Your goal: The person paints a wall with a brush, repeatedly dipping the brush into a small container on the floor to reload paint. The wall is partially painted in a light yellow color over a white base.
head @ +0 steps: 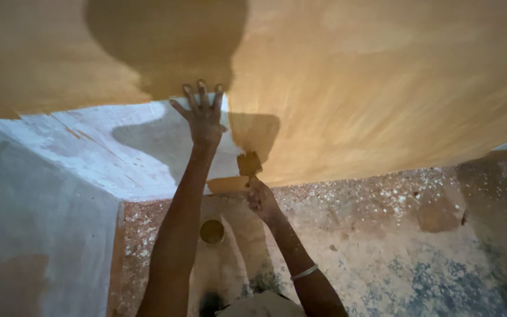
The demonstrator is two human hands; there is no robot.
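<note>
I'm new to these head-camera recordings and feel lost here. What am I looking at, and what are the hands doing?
There is one picture, from a camera on the person's head, looking down along their arms at a wall and the speckled floor below. The wall is mostly coated ochre, with a white patch left bare. The left hand is pressed flat, fingers spread, on the wall. The right hand grips a brush loaded with the same colour, its head against the wall's lower edge. A small round pot stands on the floor between the arms. A bangle circles the right wrist.
</note>
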